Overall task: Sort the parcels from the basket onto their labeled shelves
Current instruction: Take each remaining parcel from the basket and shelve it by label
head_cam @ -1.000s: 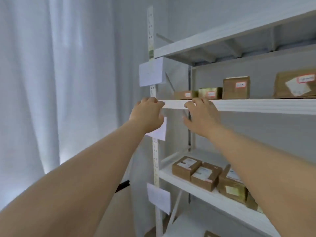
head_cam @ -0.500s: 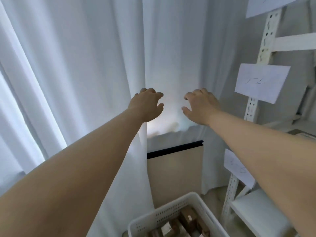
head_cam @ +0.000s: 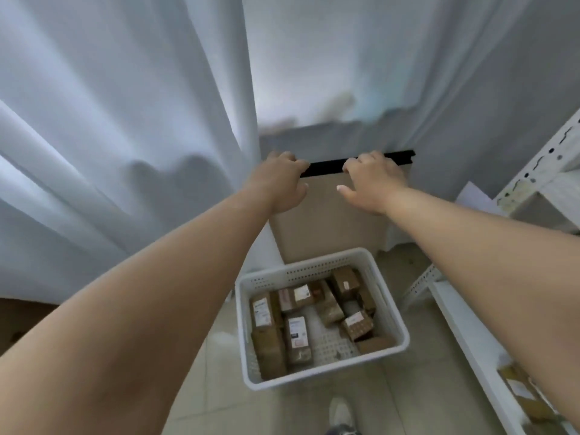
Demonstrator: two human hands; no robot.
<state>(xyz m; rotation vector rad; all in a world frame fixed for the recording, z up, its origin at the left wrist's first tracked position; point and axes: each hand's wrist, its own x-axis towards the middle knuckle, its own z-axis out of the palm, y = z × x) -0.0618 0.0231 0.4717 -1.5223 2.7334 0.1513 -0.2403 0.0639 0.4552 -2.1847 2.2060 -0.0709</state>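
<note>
Head view: the left hand [head_cam: 279, 185] and right hand [head_cam: 372, 183] reach forward with loosely curled fingers, holding nothing. Below them, a white perforated plastic basket [head_cam: 390, 312] on the floor holds brown cardboard parcels [head_cam: 326, 304]. White curtains [head_cam: 125, 120] hang behind; a white metal shelf [head_cam: 464, 328] stands at right.

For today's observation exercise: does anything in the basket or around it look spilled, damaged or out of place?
Nothing stands out. The parcels lie jumbled at mixed angles inside the white basket, none spilled onto the floor. Both hands are empty.
</note>
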